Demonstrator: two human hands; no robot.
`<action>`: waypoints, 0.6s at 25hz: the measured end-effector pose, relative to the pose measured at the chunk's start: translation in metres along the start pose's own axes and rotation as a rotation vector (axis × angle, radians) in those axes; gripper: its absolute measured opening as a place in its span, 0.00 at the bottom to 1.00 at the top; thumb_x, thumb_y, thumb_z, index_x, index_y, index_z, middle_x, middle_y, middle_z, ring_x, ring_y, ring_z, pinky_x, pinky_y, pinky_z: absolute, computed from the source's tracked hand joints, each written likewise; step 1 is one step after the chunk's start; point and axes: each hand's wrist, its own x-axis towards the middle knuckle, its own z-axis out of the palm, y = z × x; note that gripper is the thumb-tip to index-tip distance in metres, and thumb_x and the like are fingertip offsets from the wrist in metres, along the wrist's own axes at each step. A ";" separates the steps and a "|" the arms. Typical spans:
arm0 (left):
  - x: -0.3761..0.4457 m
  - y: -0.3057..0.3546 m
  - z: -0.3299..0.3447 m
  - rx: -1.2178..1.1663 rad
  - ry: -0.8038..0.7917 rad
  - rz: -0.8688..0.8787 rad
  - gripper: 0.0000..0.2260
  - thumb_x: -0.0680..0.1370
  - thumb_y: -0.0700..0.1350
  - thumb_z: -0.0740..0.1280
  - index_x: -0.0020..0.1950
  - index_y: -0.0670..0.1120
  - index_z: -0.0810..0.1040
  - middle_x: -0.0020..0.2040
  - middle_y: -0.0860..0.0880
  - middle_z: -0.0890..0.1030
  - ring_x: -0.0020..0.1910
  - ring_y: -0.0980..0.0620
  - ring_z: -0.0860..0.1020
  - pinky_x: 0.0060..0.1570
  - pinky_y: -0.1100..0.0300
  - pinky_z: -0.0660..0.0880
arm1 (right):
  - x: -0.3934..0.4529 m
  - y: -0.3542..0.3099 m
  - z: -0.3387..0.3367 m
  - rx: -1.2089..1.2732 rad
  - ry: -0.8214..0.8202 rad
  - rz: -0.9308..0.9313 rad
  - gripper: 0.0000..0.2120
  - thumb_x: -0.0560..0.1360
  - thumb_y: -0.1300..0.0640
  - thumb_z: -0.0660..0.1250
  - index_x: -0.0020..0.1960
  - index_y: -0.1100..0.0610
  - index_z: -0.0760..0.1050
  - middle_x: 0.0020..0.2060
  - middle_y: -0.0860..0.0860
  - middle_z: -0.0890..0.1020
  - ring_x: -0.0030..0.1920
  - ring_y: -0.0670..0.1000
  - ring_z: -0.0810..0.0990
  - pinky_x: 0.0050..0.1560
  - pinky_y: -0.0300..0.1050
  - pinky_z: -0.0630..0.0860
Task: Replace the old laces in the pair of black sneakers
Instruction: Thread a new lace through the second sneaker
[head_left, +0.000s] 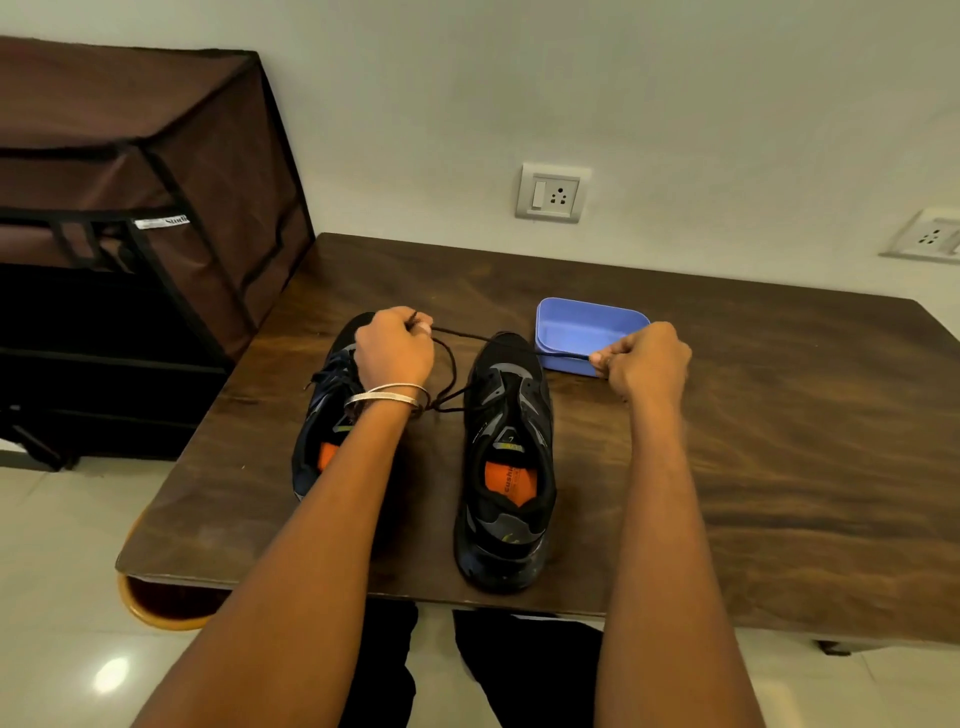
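Two black sneakers stand side by side on a dark wooden table, toes pointing away from me. The right sneaker has no lace in its eyelets. The left sneaker still carries laces and is partly hidden by my left forearm. A black lace is stretched between my hands above the shoes, with a loop hanging down between them. My left hand is closed on one end over the left sneaker's toe. My right hand pinches the other end in front of a blue tray.
A blue plastic tray sits behind the right sneaker, close to my right hand. A brown fabric-covered rack stands left of the table. Wall sockets are on the wall behind. An orange stool shows under the table's near-left corner.
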 end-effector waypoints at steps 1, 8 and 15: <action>-0.003 0.005 0.001 0.006 -0.064 0.114 0.11 0.77 0.44 0.68 0.58 0.52 0.81 0.56 0.50 0.82 0.56 0.51 0.78 0.58 0.56 0.73 | -0.003 -0.005 0.003 0.025 -0.024 -0.033 0.04 0.74 0.64 0.73 0.41 0.65 0.83 0.40 0.59 0.85 0.45 0.54 0.85 0.54 0.52 0.81; -0.023 0.040 0.010 -0.141 -0.393 0.363 0.05 0.78 0.40 0.68 0.49 0.46 0.84 0.38 0.54 0.83 0.39 0.60 0.81 0.52 0.60 0.79 | -0.016 -0.030 0.018 0.250 -0.211 -0.075 0.07 0.74 0.69 0.70 0.39 0.62 0.83 0.37 0.58 0.85 0.37 0.49 0.84 0.43 0.39 0.82; -0.004 0.009 -0.008 -0.136 -0.026 0.012 0.07 0.79 0.43 0.66 0.50 0.44 0.84 0.44 0.48 0.84 0.35 0.64 0.74 0.35 0.78 0.69 | -0.005 0.002 -0.006 0.206 -0.104 0.023 0.09 0.74 0.68 0.72 0.36 0.62 0.82 0.35 0.56 0.83 0.35 0.45 0.81 0.40 0.36 0.77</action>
